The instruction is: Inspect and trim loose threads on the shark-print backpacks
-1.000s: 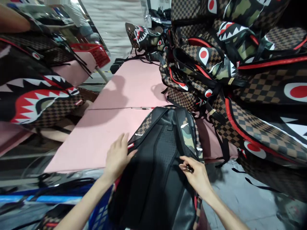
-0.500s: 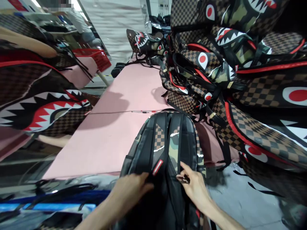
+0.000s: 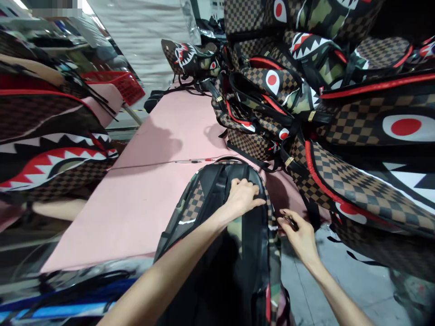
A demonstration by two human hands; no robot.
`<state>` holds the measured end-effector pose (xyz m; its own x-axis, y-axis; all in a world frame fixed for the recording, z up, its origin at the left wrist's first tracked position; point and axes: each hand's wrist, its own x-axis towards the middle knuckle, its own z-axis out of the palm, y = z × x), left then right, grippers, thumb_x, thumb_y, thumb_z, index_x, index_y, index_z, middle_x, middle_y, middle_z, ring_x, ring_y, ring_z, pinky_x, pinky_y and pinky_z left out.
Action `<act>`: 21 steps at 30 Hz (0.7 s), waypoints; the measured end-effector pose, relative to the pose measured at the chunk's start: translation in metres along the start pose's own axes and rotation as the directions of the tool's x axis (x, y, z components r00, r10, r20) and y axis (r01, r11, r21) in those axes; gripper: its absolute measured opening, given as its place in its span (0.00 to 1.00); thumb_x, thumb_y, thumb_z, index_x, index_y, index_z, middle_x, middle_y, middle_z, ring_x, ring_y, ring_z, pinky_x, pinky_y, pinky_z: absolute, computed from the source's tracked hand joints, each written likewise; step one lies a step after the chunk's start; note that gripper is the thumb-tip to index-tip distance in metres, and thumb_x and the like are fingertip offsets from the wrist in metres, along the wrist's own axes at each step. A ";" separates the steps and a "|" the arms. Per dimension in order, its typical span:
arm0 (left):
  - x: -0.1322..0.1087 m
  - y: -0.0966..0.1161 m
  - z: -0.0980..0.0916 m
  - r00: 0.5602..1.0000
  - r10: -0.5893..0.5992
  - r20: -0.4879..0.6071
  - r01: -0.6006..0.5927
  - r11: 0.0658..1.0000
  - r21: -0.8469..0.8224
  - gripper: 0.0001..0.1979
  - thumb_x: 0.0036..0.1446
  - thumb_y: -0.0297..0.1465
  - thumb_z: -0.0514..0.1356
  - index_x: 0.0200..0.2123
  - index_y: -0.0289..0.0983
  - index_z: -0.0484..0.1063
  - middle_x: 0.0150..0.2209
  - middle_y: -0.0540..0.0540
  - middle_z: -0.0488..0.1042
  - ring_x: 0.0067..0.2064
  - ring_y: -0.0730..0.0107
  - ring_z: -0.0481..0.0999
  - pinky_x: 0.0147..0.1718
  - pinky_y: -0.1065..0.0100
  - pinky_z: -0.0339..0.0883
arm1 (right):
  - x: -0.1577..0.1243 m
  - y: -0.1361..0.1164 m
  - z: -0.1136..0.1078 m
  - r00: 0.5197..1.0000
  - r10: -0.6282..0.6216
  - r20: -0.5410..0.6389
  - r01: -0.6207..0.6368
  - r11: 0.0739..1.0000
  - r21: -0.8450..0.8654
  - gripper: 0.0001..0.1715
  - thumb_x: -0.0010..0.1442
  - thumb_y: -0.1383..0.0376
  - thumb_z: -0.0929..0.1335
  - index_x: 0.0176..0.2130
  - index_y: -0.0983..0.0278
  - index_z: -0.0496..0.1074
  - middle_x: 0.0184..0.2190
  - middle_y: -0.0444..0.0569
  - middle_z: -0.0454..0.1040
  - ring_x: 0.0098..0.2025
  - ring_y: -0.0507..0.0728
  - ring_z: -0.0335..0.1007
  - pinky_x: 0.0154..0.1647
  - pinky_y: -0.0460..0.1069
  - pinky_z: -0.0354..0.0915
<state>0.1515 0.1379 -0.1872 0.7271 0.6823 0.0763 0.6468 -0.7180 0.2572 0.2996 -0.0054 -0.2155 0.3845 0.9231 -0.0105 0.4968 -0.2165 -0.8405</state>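
Observation:
A black backpack [image 3: 210,253] with checkered and camouflage panels lies back side up before me, its shoulder straps showing. My left hand [image 3: 242,198] reaches across its upper part, fingers curled at the right shoulder strap [image 3: 252,235] and thumb toward the right edge. Just off that edge is my right hand [image 3: 301,233], fingers closed around a small dark object [image 3: 289,222] whose kind is unclear. My left forearm covers part of the back panel.
Checkered backpacks with shark mouths and red-rimmed openings are heaped on the right [image 3: 353,181]. The table has a pink cover [image 3: 136,194] with pens [image 3: 193,160] on it. Another person's arm [image 3: 32,68] is by a bag [image 3: 50,149] at left. Behind stands a red basket [image 3: 127,86].
My left hand has moved up and right across the backpack to the right strap. My right hand has shifted right, off the backpack, still with the small dark object.

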 end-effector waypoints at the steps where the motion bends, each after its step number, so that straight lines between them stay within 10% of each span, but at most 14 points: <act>1: -0.012 0.000 -0.008 1.000 0.001 0.030 0.001 0.997 -0.078 0.13 0.52 0.41 0.60 0.27 0.36 0.69 0.30 0.47 0.72 0.39 0.61 0.68 0.42 0.57 0.54 | 0.004 -0.006 -0.006 0.999 -0.048 -0.018 0.047 0.997 -0.063 0.22 0.55 0.53 0.65 0.47 0.60 0.67 0.39 0.50 0.75 0.39 0.59 0.72 0.41 0.54 0.66; 9: -0.108 0.014 -0.068 0.997 -0.067 -0.024 0.058 0.961 -0.270 0.07 0.52 0.34 0.58 0.27 0.38 0.67 0.34 0.50 0.71 0.40 0.68 0.68 0.47 0.59 0.52 | -0.008 -0.059 -0.029 0.785 -0.614 -0.075 0.578 0.771 -0.266 0.07 0.59 0.63 0.65 0.38 0.62 0.70 0.35 0.50 0.75 0.37 0.57 0.69 0.39 0.52 0.59; 21: -0.151 0.018 -0.088 0.982 -0.134 -0.136 0.081 0.936 -0.342 0.09 0.53 0.36 0.58 0.27 0.37 0.66 0.33 0.49 0.70 0.41 0.66 0.66 0.47 0.59 0.53 | -0.020 -0.111 -0.013 0.604 -0.796 -0.031 0.722 0.564 -0.401 0.07 0.60 0.66 0.65 0.36 0.64 0.73 0.32 0.48 0.76 0.35 0.54 0.67 0.37 0.52 0.54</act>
<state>0.0331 0.0336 -0.1090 0.5953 0.7850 0.1714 0.5855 -0.5700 0.5765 0.2473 -0.0044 -0.1150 -0.1391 0.7203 0.6796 0.8696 0.4172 -0.2642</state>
